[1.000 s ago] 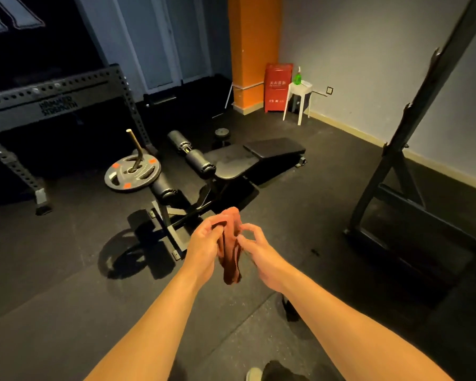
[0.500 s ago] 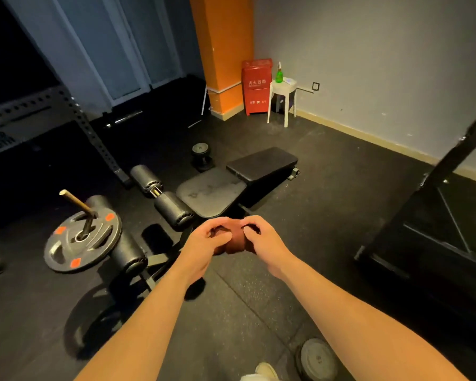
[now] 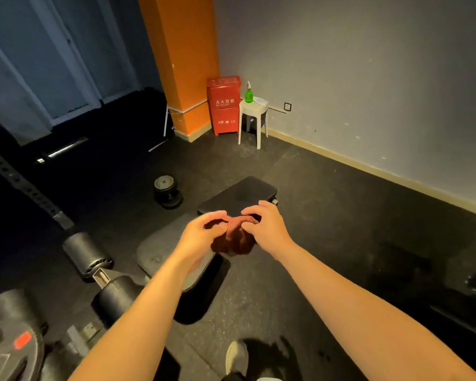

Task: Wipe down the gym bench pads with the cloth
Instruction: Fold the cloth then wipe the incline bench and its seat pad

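A bunched reddish-brown cloth (image 3: 235, 240) is gripped between the left hand (image 3: 204, 232) and the right hand (image 3: 267, 229), with the fingers of both curled into it, over the seat pad (image 3: 160, 251). Beyond lies the back pad (image 3: 239, 193), not yet touched. The cloth is best flattened to a broad face, then drawn along each pad in overlapping strokes.

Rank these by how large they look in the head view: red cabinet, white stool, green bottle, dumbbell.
1. red cabinet
2. white stool
3. dumbbell, close to the stool in apparent size; it sits nearer the camera, so this placing is unsure
4. green bottle, clearly smallest
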`<state>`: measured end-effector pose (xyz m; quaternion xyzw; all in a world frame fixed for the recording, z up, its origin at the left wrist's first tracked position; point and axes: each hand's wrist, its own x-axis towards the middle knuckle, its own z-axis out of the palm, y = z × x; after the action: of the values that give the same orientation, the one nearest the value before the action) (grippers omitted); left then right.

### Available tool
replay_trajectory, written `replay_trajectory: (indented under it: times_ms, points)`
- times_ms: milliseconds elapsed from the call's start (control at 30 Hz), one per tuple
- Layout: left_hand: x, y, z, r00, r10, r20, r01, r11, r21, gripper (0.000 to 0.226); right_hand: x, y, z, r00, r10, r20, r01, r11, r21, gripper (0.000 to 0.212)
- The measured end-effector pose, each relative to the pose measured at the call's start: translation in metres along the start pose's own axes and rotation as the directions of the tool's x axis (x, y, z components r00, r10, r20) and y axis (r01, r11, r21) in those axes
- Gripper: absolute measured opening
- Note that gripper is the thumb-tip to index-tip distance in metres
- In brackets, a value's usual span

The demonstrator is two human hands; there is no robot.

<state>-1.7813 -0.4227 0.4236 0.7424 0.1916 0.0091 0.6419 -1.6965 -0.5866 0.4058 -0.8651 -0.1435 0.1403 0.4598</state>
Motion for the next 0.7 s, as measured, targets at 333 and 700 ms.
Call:
replay_trajectory:
  times_ms: [333, 700]
  points:
    - [0.237, 0.065, 0.033, 0.953, 0.2, 0.228, -0.288, 0.836, 0.468, 0.026, 0.204, 0.015, -0.071, 0.992, -0.087, -0.091, 0.087, 0.996, -0.013, 0.02]
    - [0.512, 0.103, 0.193, 0.991, 0.136, -0.019, -0.116, 0.904, 0.411, 0.019, 0.463, 0.127, -0.217, 0.987, -0.054, -0.15, 0.043, 0.996, -0.076, 0.02]
